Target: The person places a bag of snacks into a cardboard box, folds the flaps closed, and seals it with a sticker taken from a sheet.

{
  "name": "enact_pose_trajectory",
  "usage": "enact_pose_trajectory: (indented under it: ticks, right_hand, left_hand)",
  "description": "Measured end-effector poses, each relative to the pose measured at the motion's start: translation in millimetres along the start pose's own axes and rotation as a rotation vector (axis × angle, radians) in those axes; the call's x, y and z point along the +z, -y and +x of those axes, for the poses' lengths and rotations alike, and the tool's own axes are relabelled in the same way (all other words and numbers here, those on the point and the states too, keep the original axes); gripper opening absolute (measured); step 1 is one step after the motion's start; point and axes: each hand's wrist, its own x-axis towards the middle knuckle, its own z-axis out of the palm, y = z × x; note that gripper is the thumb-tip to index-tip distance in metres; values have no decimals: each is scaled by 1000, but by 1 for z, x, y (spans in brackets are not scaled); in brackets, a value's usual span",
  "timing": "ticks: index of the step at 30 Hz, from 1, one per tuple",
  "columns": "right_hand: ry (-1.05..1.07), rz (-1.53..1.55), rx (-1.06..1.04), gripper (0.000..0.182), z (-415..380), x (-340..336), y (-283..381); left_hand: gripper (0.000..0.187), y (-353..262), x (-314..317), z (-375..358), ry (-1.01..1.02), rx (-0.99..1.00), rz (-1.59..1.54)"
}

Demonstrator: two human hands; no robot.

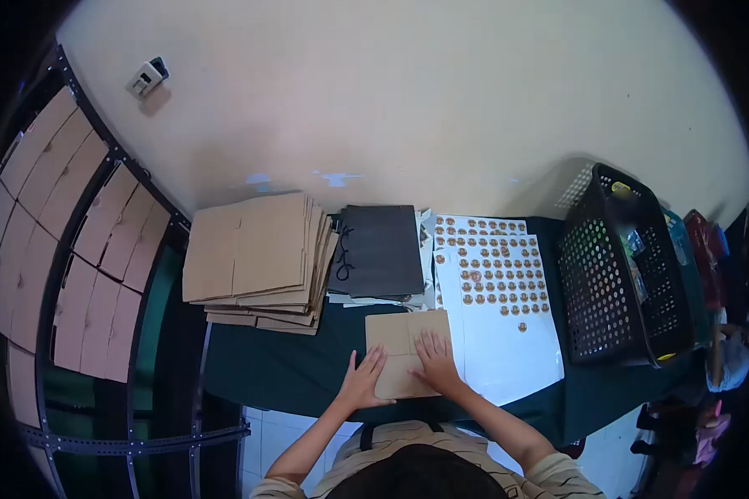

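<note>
A small folded piece of brown cardboard (395,333) lies at the front edge of the dark green table cloth (266,366). My left hand (364,378) rests flat on its left side, thumb and fingers apart. On its right side my right hand (435,363) lies with the fingers spread. Both palms press on the cardboard and neither hand grips anything. Behind it sits a stack of black folders (381,249) with black ties. To the right are white sheets (508,358) with rows of round brown stickers (503,274).
A tall stack of flattened cardboard (250,249) stands at the back left. A black perforated basket (607,274) is on the right, with bagged items beyond it. Metal shelving with boxes (91,308) rises at the left. A socket (147,77) is on the wall.
</note>
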Motion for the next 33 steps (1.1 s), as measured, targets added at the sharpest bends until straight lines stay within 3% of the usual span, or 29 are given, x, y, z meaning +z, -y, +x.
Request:
enact_pose_trajectory:
  ticks: [7,9,16,19,21,22,25,27,29,31,33]
  right_hand:
    - [-57,-156,-41,75,2,7,2]
    - [-44,98,26,76,-2,-1,12]
    - [-46,95,61,78,-4,8,18]
    - [-50,107,53,76,-4,12,15]
    - [-49,81,42,71,-5,14,14]
    - [-51,160,67,65,-5,16,13]
    - [-41,213,58,64,-4,19,8]
    - [-75,337,79,56,-4,19,-2]
    - [35,595,53,48,-5,20,-21]
    - [19,634,34,42,-3,9,-34]
    - [56,990,-11,37,1,1,-50]
  left_hand:
    - [114,3,-4,8,-15,-28,41]
    - [114,1,-3,9,-16,-59,31]
    - [116,-17,-8,19,38,-144,93]
    - [105,-29,-10,36,164,-223,45]
    - [85,-20,7,52,2,-4,41]
    - [64,-18,15,56,-28,21,-1]
    - [58,-17,32,61,-76,-17,4]
    - [55,-18,35,61,-121,-15,49]
    - [53,-18,36,61,-112,-57,41]
    - [51,-22,31,59,-123,-59,27]
    - [50,-25,27,61,-173,-59,6]
